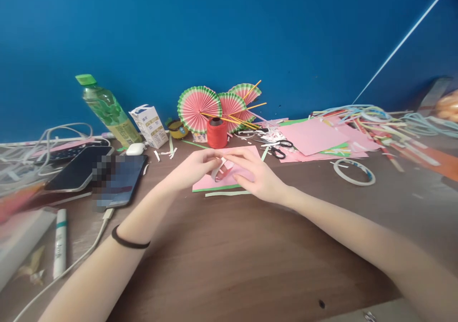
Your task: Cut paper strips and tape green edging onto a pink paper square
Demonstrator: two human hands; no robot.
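Observation:
A sheet of pink paper (pixel 205 183) with a green edge lies on the desk, under both hands. Held over it is a narrow ring, apparently a roll of tape (pixel 216 173), partly hidden by fingers. My left hand (pixel 196 167), with a dark band at the wrist, has its fingers closed on the ring. From the other side, my right hand (pixel 259 176) bends its fingers around the same spot; its fingertips meet those of the left, and what they pinch is too small to make out. A pale green strip (pixel 227 193) lies just in front of the sheet.
Behind stand a red thread spool (pixel 216 133) and watermelon-patterned paper fans (pixel 198 107). Scissors (pixel 279 149), stacked pink paper (pixel 311 136) and another tape roll (pixel 354 172) lie rightward. Leftward are a bottle (pixel 107 107), carton (pixel 149 126), phones (pixel 123 181), and marker (pixel 60 243).

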